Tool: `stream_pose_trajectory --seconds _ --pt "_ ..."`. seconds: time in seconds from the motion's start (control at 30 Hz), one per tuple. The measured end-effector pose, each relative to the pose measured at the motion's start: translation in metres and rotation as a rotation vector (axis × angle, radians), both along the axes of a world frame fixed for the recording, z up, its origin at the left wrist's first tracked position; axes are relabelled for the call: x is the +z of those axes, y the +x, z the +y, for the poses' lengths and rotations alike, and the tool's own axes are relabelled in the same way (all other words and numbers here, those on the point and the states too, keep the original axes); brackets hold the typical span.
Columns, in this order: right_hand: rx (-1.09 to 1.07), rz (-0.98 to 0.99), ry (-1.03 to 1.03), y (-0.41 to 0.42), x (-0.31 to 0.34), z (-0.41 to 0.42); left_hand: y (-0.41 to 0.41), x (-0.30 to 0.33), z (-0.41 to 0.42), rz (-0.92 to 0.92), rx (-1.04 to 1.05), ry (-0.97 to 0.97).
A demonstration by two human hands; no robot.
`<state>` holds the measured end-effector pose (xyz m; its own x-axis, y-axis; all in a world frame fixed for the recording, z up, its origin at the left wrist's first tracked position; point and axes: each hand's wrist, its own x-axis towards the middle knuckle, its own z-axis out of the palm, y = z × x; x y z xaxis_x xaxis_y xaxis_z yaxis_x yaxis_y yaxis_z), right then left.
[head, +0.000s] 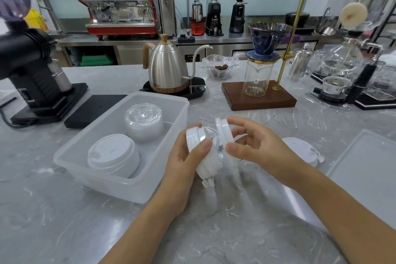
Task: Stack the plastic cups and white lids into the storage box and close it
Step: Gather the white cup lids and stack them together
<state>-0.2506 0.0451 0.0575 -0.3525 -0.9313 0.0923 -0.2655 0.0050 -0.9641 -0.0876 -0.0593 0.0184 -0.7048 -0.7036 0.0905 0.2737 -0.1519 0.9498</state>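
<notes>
A translucent storage box [70, 157] stands open on the marble counter, left of centre. Inside it sit a stack of white lids [112, 155] at the near end and a stack of clear lids or cups [144, 123] at the far end. My left hand [184, 161] grips a small stack of white lids [204, 163] on edge, just right of the box. My right hand [255, 143] pinches a single white lid [224, 129] beside that stack. More white lids [302, 148] lie on the counter behind my right wrist. The box's flat cover [368, 169] lies at the right.
A steel gooseneck kettle [167, 68] on its base stands behind the box. Left are a black grinder [32, 66] and a black scale [92, 107]. A pour-over stand on a wooden base [259, 97], a glass dish [219, 66] and glassware crowd the back right.
</notes>
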Motion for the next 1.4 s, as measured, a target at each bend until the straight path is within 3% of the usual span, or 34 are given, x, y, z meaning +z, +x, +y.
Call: stream_pose_trajectory --seconds 0.23,0.47,0.67,1.13,1.4 --pt "0.058 0.046 0.02 0.013 -0.004 0.0 0.001 -0.001 0.0 -0.019 0.0 -0.038" --pt "0.058 0.065 0.004 0.014 -0.007 -0.001 0.003 0.0 0.005 -0.081 0.001 -0.219" --pt "0.085 -0.127 0.054 0.013 -0.013 -0.002 0.009 -0.006 0.001 -0.166 0.02 -0.412" --pt "0.075 0.035 -0.062 0.023 -0.014 -0.003 0.01 0.005 0.007 -0.064 -0.045 -0.133" --pt "0.028 -0.15 0.002 0.025 -0.017 -0.006 0.011 0.001 0.005 -0.126 -0.03 -0.263"
